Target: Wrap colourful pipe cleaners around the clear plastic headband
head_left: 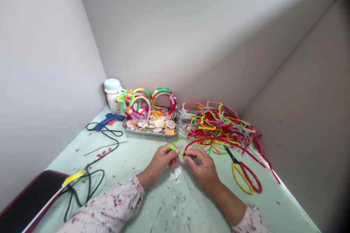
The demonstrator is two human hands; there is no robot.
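Observation:
Between the thumb and fingers of my left hand (163, 157) is a bright green pipe cleaner (172, 147). My right hand (202, 169) pinches a red pipe cleaner (189, 143) where it meets the green one, and the red length arcs up and away over the table. Both hands are close together above the table, fingertips nearly touching. Just under them lies a crumpled white scrap (175, 174). Beyond my right hand is a tangled heap of coloured pipe cleaners (218, 121). Scissors (243, 174) with one yellow and one red handle lie right of that hand.
A metal tray (153, 134) of seashells stands at the back, with pipe-cleaner headbands (140, 105) on it. Left are a lidded white jar (113, 100), a blue glue gun (109, 119), its looping black cord (95, 160) and a black flat object (32, 196). Walls enclose the table.

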